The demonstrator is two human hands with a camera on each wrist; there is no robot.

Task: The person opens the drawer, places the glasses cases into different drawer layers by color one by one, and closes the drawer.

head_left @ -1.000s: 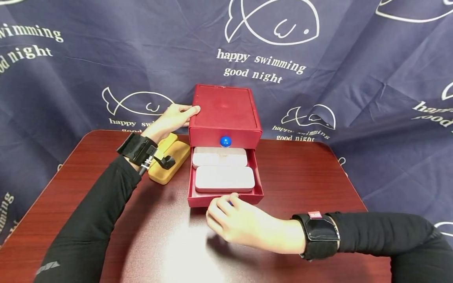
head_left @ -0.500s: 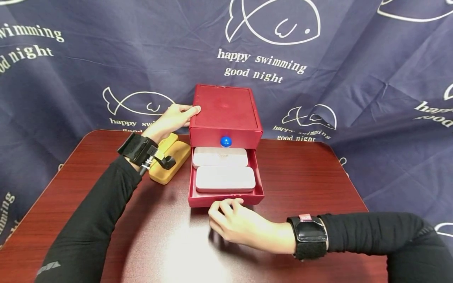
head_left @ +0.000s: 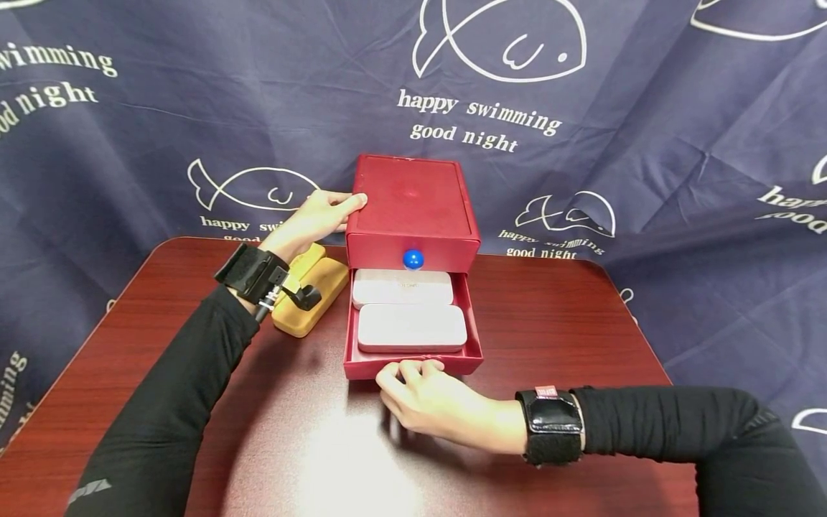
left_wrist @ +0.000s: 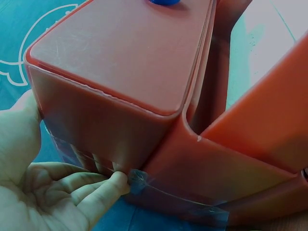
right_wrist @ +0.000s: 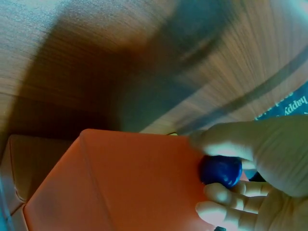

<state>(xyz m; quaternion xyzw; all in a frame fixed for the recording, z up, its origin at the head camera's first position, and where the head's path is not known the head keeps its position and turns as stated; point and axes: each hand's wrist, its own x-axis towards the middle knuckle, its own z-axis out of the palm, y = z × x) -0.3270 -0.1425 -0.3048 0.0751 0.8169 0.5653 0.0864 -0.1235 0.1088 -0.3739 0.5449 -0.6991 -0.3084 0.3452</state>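
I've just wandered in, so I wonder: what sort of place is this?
Perhaps a corner set up for recording: fish-print cloth hangs behind the wood-grained table, and black straps circle both wrists.

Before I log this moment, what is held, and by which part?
The right hand holds the lower drawer by its blue knob; the left hand rests against the red cabinet.

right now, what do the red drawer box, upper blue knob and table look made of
Red drawer box: probably smooth, semi-gloss plastic, judging by its rounded edges and fine scuffs.
Upper blue knob: glossy, perhaps plastic, with a bright highlight; painted wood or glass isn't ruled out.
Table: wood or wood-effect laminate, polished, with streaky reddish-brown grain and strong glare.
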